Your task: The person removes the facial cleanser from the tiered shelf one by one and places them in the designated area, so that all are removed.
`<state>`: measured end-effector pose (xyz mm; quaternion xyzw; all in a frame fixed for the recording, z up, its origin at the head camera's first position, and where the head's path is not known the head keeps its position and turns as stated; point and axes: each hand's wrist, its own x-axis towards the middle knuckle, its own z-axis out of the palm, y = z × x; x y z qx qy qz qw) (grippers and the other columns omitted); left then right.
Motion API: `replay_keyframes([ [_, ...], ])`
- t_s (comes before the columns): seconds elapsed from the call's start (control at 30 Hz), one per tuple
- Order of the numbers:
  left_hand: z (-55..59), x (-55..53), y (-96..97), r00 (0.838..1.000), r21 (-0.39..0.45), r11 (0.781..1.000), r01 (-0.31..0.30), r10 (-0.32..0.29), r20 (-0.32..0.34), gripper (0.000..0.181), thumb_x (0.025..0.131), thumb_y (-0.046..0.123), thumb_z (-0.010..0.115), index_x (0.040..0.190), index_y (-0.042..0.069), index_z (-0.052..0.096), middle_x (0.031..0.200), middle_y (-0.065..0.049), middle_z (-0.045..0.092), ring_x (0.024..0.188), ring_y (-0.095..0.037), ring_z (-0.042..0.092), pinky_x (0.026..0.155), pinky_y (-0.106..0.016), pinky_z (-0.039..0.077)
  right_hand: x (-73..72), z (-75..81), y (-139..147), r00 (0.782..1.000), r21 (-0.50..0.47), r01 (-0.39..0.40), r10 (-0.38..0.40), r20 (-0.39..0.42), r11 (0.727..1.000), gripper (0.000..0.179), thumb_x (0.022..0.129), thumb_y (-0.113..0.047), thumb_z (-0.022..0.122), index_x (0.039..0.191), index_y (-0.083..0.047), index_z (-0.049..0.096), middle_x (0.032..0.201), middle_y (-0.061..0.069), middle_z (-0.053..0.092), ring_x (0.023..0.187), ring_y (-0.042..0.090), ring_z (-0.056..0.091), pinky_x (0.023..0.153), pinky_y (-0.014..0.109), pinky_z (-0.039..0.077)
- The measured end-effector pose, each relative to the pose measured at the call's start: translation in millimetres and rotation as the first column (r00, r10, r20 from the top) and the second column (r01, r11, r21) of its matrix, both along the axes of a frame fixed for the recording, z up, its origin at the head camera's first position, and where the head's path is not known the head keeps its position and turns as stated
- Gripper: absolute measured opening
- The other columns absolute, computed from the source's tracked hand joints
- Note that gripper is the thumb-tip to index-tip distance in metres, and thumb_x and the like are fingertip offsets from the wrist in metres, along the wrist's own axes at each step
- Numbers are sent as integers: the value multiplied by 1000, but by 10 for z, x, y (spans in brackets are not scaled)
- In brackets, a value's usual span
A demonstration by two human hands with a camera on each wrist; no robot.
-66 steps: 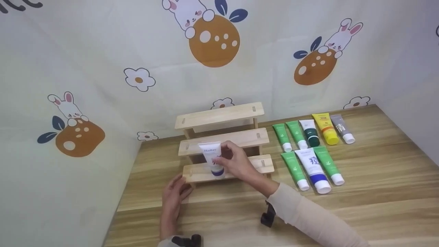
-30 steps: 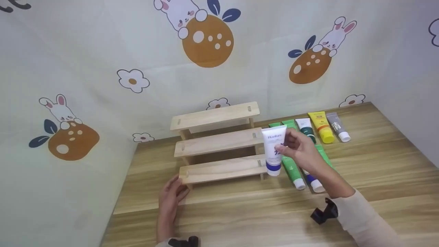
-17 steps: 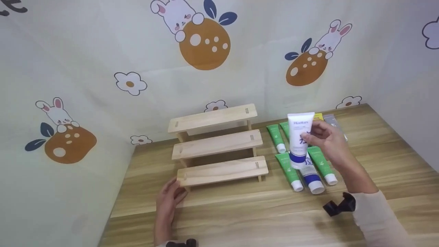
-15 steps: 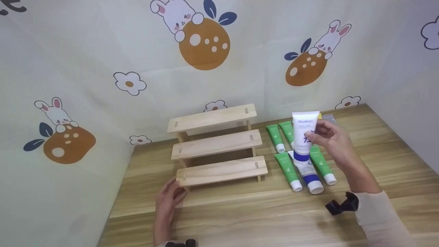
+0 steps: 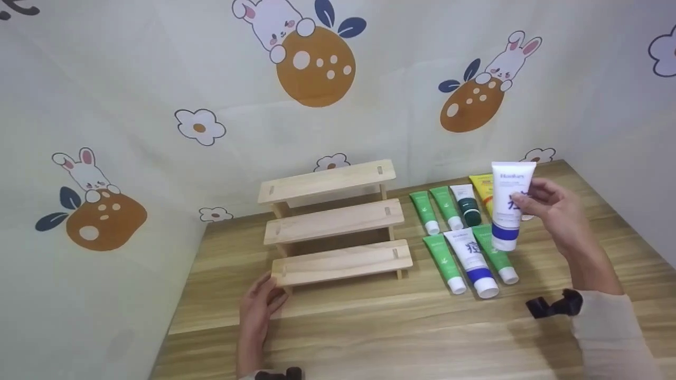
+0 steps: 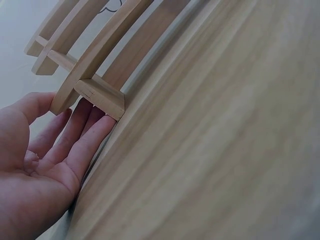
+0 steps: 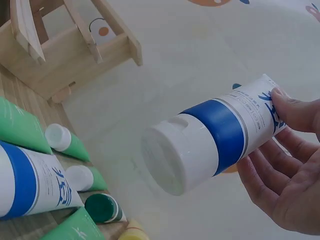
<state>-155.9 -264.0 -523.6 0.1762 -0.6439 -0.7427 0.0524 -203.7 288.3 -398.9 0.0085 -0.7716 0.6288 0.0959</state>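
Note:
My right hand (image 5: pixel 560 214) pinches a white tube with a blue band (image 5: pixel 509 206), cap down, above the right end of the laid-out tubes. The right wrist view shows its white cap (image 7: pixel 167 155) clear of everything, with the thumb on one side and fingers on the other. At the near left corner of a three-step wooden display rack (image 5: pixel 343 264), my left hand (image 5: pixel 259 306) holds the lowest step. In the left wrist view its thumb lies against the step's end and its fingers reach under to the leg (image 6: pixel 102 97). The rack's steps are bare.
Right of the rack, tubes lie in two rows: several green tubes (image 5: pixel 444 264), another white-and-blue tube (image 5: pixel 472 258), a white tube with a dark green cap (image 5: pixel 467 206) and a partly covered yellow tube (image 5: pixel 480 190). Behind stands a printed curtain (image 5: pixel 401 105).
My right hand has carried the white-and-blue tube off the lowest step, rightward over the laid-out tubes to their right end. My left hand stays at the rack's corner.

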Motion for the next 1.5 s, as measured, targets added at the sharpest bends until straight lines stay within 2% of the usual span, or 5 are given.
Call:
replay_keyframes([
  [0.47, 8, 1, 5, 999, -50, 999, -14, 16, 40, 53, 101, 20, 59, 146, -4, 44, 123, -17, 61, 96, -14, 69, 91, -31, 63, -44, -204, 508, 993, -131, -7, 23, 118, 991, 27, 93, -20, 73, 115, -21, 57, 93, -23, 72, 81, 0, 70, 73, 10, 52],
  [0.73, 10, 10, -2, 999, -41, 999, -12, 14, 37, 52, 101, 20, 59, 146, -3, 45, 115, -11, 64, 94, -13, 69, 90, -30, 63, -131, -453, 633, 985, -178, -43, 71, 155, 983, 28, 93, -17, 72, 114, -23, 54, 89, -17, 74, 79, 2, 71, 69, 16, 60],
  [0.8, 14, 17, -4, 999, -40, 999, -1, 2, 34, 52, 102, 20, 58, 146, -3, 44, 115, -10, 63, 94, -13, 69, 90, -29, 63, -157, -522, 637, 978, -180, -52, 87, 189, 982, 30, 93, -17, 73, 114, -23, 53, 88, -17, 74, 78, 3, 71, 70, 16, 61],
  [1.1, 31, 15, 9, 999, -33, 999, 17, -16, 42, 55, 102, 22, 57, 148, -4, 40, 122, -15, 62, 98, -12, 68, 91, -29, 63, -252, -715, 620, 927, 132, -129, 72, 368, 983, 43, 93, -46, 69, 124, -24, 50, 90, -29, 64, 88, -4, 62, 81, 20, 56],
  [1.5, 3, 9, -5, 999, -27, 1000, -2, 3, 42, 51, 102, 18, 57, 146, -4, 43, 118, -14, 63, 96, -13, 68, 90, -30, 63, -303, -775, 598, 851, 127, -211, 119, 511, 969, 89, 91, -54, 67, 152, 1, 30, 105, -12, 63, 94, 5, 63, 82, 23, 58],
])
